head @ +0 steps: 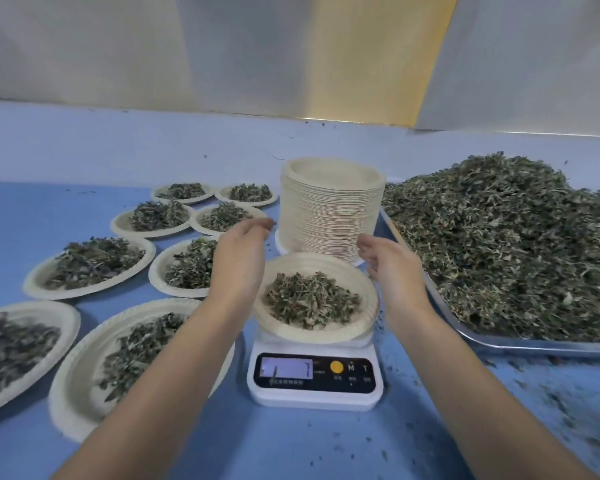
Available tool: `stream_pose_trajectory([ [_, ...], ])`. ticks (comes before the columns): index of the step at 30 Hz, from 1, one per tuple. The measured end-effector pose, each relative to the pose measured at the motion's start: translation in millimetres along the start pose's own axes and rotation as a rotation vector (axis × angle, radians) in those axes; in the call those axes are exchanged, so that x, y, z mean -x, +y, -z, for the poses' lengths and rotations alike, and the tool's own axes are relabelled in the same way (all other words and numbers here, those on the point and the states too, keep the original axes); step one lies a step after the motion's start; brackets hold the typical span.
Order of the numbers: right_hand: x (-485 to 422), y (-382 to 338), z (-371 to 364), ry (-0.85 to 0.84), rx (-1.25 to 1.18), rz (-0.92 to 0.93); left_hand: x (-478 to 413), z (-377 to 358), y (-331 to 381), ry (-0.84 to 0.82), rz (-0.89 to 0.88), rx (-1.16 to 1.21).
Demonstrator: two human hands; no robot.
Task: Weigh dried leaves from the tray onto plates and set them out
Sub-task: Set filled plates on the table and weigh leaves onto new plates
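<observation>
A paper plate (326, 263) with a small heap of dried leaves (310, 299) sits on a white digital scale (315, 379) in the middle. My left hand (237, 258) hovers at the plate's left rim, fingers loosely bent and holding nothing. At the right rim my right hand (392, 268) is likewise relaxed, close to the plate or just touching it. A metal tray (492, 342) at the right carries a large mound of dried leaves (506, 244). Several filled plates (90, 265) lie at the left.
A tall stack of empty paper plates (331, 209) stands right behind the scale. Leaf crumbs are scattered over the blue table (291, 441) at the front right. A pale wall rises beyond the table's far edge.
</observation>
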State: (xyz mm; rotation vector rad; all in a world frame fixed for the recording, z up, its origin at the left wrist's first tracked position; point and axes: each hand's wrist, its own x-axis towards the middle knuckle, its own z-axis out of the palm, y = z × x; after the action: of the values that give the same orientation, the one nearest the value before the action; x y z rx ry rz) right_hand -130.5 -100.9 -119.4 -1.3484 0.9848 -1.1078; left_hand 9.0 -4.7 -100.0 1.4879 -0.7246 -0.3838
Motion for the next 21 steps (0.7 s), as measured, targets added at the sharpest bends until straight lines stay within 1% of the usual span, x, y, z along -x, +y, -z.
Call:
stream_pose_trajectory([
  [2,-0.3,0.4,3.4,0.008,-0.014,0.006,-0.1,2.8,-4.1,0.029,0.037,0.005],
  [7,7.2,8.3,-0.4,-0.019,-0.002,0.010,1.7,-0.3,-12.6,0.015,0.090,0.006],
  [14,11.3,14.3,-8.6,0.027,-0.022,0.037,2.6,-2.9,-17.0,0.002,0.146,0.037],
  [21,10.5,9.4,-11.6,0.072,-0.062,0.047,-5.2,-1.0,-18.3,0.067,0.201,0.055],
])
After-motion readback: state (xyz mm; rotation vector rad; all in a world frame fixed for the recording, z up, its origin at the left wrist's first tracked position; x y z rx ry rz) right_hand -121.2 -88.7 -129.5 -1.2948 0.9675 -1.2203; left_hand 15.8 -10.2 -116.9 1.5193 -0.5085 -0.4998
